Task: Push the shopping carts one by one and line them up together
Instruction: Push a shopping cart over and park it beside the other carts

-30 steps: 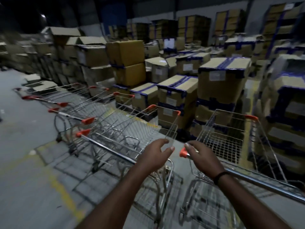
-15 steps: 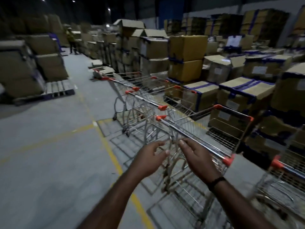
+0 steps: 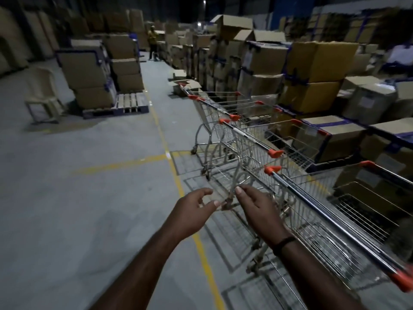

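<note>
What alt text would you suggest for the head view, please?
The person's left hand and right hand hover open, holding nothing, near a row of shopping carts in a dim warehouse stacked with cardboard boxes.

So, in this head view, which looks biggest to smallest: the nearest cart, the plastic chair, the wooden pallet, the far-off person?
1. nearest cart
2. plastic chair and wooden pallet: too alike to rank
3. person, small only because far from the camera
</note>
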Tool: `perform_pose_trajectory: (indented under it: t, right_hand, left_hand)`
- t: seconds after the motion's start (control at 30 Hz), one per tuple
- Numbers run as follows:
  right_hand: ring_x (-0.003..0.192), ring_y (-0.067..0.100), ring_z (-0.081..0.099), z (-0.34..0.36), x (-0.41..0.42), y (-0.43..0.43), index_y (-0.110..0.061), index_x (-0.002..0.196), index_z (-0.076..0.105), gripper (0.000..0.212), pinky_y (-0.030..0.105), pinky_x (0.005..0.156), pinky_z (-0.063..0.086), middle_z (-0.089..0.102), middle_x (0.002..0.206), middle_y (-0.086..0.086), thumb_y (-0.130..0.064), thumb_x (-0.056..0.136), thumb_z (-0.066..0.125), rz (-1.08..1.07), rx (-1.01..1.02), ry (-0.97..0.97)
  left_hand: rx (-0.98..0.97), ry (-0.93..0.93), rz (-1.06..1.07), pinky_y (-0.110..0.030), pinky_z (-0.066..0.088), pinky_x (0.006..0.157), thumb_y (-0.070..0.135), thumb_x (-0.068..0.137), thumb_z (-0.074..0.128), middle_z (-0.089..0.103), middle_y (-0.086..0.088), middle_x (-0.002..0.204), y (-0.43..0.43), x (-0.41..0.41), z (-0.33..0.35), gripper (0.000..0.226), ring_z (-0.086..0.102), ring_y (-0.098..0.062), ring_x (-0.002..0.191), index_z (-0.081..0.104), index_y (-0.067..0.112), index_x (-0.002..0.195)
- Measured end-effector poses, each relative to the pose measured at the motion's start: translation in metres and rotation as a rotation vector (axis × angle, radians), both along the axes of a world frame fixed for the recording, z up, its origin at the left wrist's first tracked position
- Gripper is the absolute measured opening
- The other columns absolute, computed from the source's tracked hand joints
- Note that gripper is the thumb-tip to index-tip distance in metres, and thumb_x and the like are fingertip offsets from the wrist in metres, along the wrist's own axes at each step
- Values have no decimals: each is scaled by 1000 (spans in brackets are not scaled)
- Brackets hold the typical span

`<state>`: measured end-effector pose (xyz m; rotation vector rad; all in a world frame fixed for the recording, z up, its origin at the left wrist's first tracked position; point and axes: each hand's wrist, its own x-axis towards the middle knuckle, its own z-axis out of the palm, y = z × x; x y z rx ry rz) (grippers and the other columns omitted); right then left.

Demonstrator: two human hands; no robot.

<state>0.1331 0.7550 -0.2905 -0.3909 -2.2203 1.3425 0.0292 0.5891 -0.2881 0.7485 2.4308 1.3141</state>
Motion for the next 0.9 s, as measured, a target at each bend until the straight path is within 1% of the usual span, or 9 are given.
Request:
perform_pose_trajectory:
  t: [0.07, 0.13, 0.2, 0.33, 0.43, 0.5, 0.67, 0.77, 0.9]
  right_hand:
    - [91, -2, 66, -6, -28, 11, -31, 95, 69, 17, 30, 82, 52, 72, 92, -15, -43, 97, 57, 15, -23, 22]
    - [88, 6, 68, -11, -59, 27, -29, 96, 70, 30, 43, 82, 56, 73, 91, -13, -54, 92, 55, 47, -61, 47]
    - [93, 7, 69, -14, -91, 47, -33, 102, 71, 35, 48, 83, 57, 73, 98, -15, -61, 88, 55, 66, -121, 51]
    - [103, -1, 65, -12, -145, 89, -28, 106, 72, 30, 41, 95, 53, 73, 104, -17, -50, 94, 56, 103, -141, 55]
    - [98, 1, 66, -14, -185, 114, -33, 102, 71, 29, 44, 89, 55, 73, 100, -17, -55, 91, 55, 123, -144, 33]
    - [99, -2, 65, -16, -214, 125, -37, 102, 71, 34, 41, 90, 55, 72, 101, -20, -62, 88, 52, 108, -141, 22]
    - [102, 2, 66, -24, -290, 140, -26, 105, 74, 37, 37, 92, 53, 74, 102, -15, -55, 94, 53, 162, -186, 41]
    - [101, 0, 66, -30, -340, 142, -27, 103, 74, 28, 30, 88, 51, 74, 101, -15, -46, 98, 54, 177, -235, 9]
    - [93, -6, 65, -38, -421, 143, -28, 98, 73, 35, 17, 78, 46, 73, 95, -20, -54, 89, 52, 179, -233, -32]
  left_hand:
    - [-28, 17, 23, -35, 50, 97, 47, 91, 67, 62, 10, 129, 9, -24, -1, 42, 56, -10, 118, 62, 32, 131]
    - [-29, 29, 57, -35, 49, 98, 46, 92, 67, 63, 7, 129, 24, -52, 0, 42, 56, -10, 120, 63, 31, 130]
    - [-15, 34, 100, -37, 50, 98, 46, 91, 68, 65, 4, 126, 43, -81, 4, 41, 57, -12, 120, 63, 31, 129]
    - [-16, 60, 144, -34, 51, 95, 45, 91, 68, 65, 7, 122, 86, -134, 12, 40, 59, -11, 115, 64, 31, 128]
    - [4, 53, 176, -32, 51, 94, 45, 91, 68, 66, 8, 122, 108, -168, 12, 39, 60, -10, 114, 64, 32, 128]
    - [4, 34, 196, -33, 51, 95, 45, 91, 68, 65, 9, 125, 118, -192, 10, 39, 60, -9, 114, 64, 33, 128]
    - [4, -18, 236, -33, 50, 94, 47, 91, 67, 65, 5, 126, 129, -261, 4, 39, 57, -8, 117, 63, 36, 128]
    - [3, -27, 248, -34, 50, 97, 47, 91, 67, 64, 5, 126, 133, -314, -1, 39, 57, -8, 117, 62, 36, 129]
    - [18, -24, 253, -36, 51, 97, 46, 91, 67, 64, 6, 125, 137, -403, -11, 39, 57, -8, 116, 62, 37, 129]
